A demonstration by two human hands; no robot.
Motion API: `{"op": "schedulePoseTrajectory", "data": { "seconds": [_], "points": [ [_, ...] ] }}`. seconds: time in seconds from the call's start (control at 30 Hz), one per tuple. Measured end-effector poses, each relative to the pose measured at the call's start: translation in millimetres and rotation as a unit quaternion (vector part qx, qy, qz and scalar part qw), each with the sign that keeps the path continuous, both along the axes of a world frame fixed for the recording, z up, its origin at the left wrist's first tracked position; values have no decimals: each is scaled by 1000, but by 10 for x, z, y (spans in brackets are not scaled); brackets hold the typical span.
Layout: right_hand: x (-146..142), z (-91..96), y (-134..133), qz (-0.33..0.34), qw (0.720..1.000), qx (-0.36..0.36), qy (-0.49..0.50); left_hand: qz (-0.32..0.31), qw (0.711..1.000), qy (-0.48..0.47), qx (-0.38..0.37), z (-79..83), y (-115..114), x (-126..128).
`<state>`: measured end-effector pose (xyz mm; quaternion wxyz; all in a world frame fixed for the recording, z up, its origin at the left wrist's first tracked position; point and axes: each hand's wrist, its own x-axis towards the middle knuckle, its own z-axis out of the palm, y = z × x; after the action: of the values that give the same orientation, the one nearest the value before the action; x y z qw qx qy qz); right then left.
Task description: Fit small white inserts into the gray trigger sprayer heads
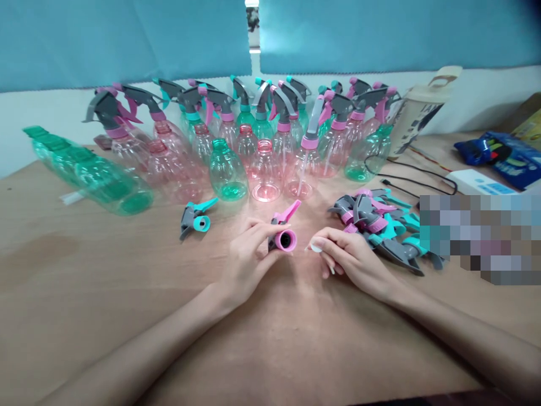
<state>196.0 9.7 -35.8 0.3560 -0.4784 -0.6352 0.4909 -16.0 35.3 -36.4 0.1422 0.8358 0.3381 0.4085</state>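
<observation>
My left hand [247,254] is closed around a pink and grey spray trigger head [283,231], its open pink collar facing me. My right hand [346,256] pinches a small white round piece [316,246] just to the right of that collar, with a thin white tube poking out under the fingers. Both hands rest low over the brown table [127,293]. A teal and grey trigger head [195,217] lies loose to the left of my left hand.
Several pink and green plastic spray bottles [264,169] stand in rows behind my hands, some capped with triggers. Green bottles [97,175] lie on their sides at left. A pile of trigger heads [380,225] sits at right, near a black cable [397,177], a paper bag [418,118] and a blue packet [502,155].
</observation>
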Motion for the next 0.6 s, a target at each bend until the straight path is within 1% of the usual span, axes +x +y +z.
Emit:
{"op": "schedulePoseTrajectory", "data": {
  "seconds": [0.17, 0.3, 0.4, 0.5, 0.6],
  "points": [
    [-7, 14, -32, 1, 1000, 10, -8, -14, 998, -24, -59, -5, -91, 66],
    [-10, 28, -51, 3, 999, 39, -21, -16, 993, -33, -110, -6, -143, 106],
    [-10, 37, -50, 15, 998, 64, -22, -19, 991, -33, -126, -2, -164, 121],
    [-13, 35, -51, -6, 996, 83, -12, -20, 990, -30, -134, 0, -167, 122],
    [-26, 32, -63, -45, 995, 82, 33, -22, 989, -26, -141, -6, -160, 115]
  ]
}}
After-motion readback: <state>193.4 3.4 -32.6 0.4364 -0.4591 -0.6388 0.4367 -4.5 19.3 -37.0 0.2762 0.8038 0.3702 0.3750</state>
